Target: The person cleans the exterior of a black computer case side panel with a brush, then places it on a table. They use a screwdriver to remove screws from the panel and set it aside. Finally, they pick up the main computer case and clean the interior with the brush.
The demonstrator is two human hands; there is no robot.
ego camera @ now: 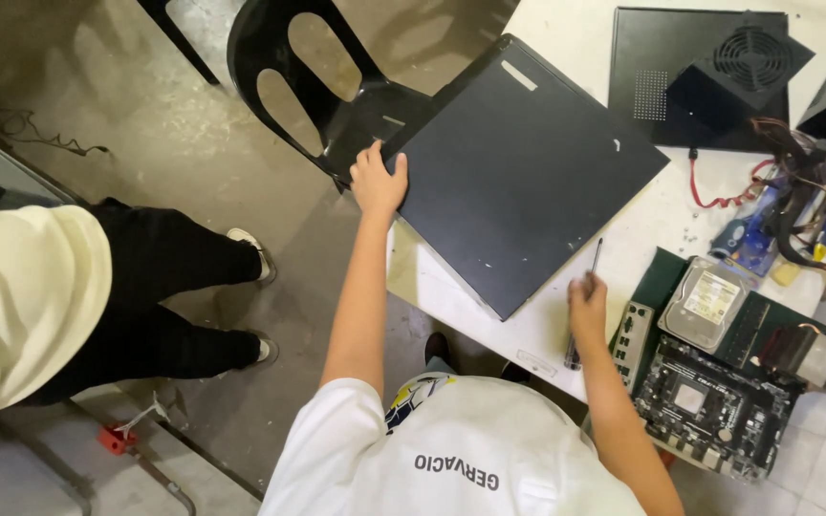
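Observation:
A black metal computer case [518, 172] lies flat and askew on the white table [566, 29], its left corner hanging past the table edge. My left hand [378, 182] grips that overhanging corner, fingers curled over the edge. My right hand [587, 304] rests on the table just right of the case's near corner. It is closed around a thin screwdriver [593, 263], whose shaft points away from me.
A black plastic chair [317, 86] stands against the case's left side. Another person in a cream top, black trousers [164, 296] and white shoes is at left. On the right lie a motherboard [709, 406], a hard drive [712, 301], tangled cables [786, 205] and a black panel with a fan [719, 72].

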